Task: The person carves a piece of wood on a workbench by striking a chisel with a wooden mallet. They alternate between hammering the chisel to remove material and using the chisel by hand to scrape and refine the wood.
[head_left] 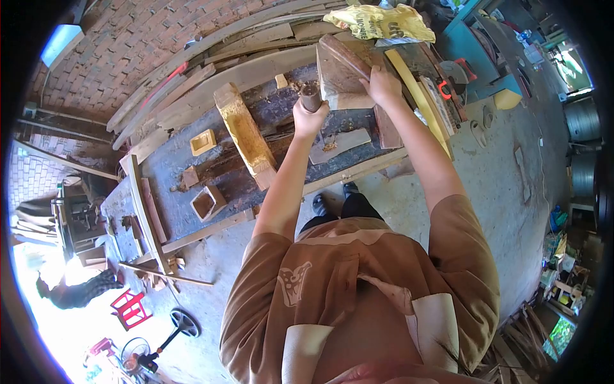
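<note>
My left hand (309,117) is closed around a dark round wooden handle (311,96) held upright over the workbench (166,173). My right hand (382,86) presses on a reddish-brown wooden block (339,70) standing tilted at the far side of the bench. The handle's top end sits just left of the block; whether it touches the block I cannot tell. A flat wooden piece (342,142) lies on the bench under my forearms.
A long pale beam (246,134) lies across the bench, with two small square wooden frames (203,141) (206,203) nearby. Planks lean along the brick wall. A yellow sack (382,22) and a circular saw (455,75) lie at the bench's far end. A person (77,291) bends at lower left.
</note>
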Available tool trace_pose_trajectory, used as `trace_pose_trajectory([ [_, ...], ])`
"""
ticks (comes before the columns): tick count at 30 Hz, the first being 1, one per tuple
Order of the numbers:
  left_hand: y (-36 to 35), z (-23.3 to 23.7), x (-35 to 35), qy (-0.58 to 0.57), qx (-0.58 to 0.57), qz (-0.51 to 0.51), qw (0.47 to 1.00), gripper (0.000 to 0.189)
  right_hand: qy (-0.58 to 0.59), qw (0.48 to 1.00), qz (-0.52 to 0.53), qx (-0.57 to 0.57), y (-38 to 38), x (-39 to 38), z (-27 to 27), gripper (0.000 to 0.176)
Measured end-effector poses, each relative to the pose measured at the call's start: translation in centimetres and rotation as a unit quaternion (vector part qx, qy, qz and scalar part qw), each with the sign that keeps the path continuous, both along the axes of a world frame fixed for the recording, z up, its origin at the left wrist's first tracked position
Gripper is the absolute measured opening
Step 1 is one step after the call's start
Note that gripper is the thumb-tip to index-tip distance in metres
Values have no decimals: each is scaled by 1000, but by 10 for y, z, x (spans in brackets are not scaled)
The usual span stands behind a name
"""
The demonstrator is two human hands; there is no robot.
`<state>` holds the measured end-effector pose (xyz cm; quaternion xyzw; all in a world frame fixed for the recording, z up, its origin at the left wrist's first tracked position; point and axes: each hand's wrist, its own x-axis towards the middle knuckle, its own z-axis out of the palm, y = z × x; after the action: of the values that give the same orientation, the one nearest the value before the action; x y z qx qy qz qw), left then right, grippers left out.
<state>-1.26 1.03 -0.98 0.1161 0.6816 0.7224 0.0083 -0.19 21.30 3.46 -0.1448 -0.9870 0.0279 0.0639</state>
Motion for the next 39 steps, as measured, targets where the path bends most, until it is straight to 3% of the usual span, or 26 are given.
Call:
trace_pose_trajectory([
  [6,-4,-3,1,-1,-20,-2,1000,13,-58,998,-35,6,3,-3,3,47],
  [9,-5,0,1,5,-28,-2,1000,11,-6,998,-44,42,-15,4,25,58],
  [11,-3,4,3,4,-26,-3,1000,11,56,988,69,-123,-28,1,39,66],
  [13,0,9,6,-6,-6,11,1000,13,72,932,182,-306,-49,5,57,66],
  [16,4,2,1,1,2,-5,1000,14,29,875,235,-423,-82,5,62,61],
  [18,8,-18,-7,20,45,-47,998,29,30,847,247,-469,-98,-1,55,51],
  [20,-7,-6,6,-26,-164,-76,983,50,56,809,258,-526,-103,-14,22,25],
  [21,-12,5,17,-50,-235,-76,968,61,55,808,261,-526,-103,-16,20,25],
  [22,-17,-5,25,-50,-234,-73,968,61,65,767,232,-595,-102,-18,19,25],
  [23,-23,-24,34,-35,-411,-79,907,77,73,720,200,-661,-102,-19,17,26],
  [24,-28,-40,43,-21,-574,-84,814,93,104,700,190,-680,-105,-20,20,20],
  [25,-30,-46,53,-24,-574,-84,814,93,101,700,190,-681,-104,-22,18,20],
  [28,-32,-70,68,-121,-647,-170,734,106,88,676,182,-709,-103,-35,15,21],
  [32,-34,-88,73,-95,-656,-178,727,99,51,725,185,-661,-103,-44,11,19],
  [39,-38,-93,73,-75,-646,-185,736,98,13,665,190,-722,-94,-63,3,17],
])
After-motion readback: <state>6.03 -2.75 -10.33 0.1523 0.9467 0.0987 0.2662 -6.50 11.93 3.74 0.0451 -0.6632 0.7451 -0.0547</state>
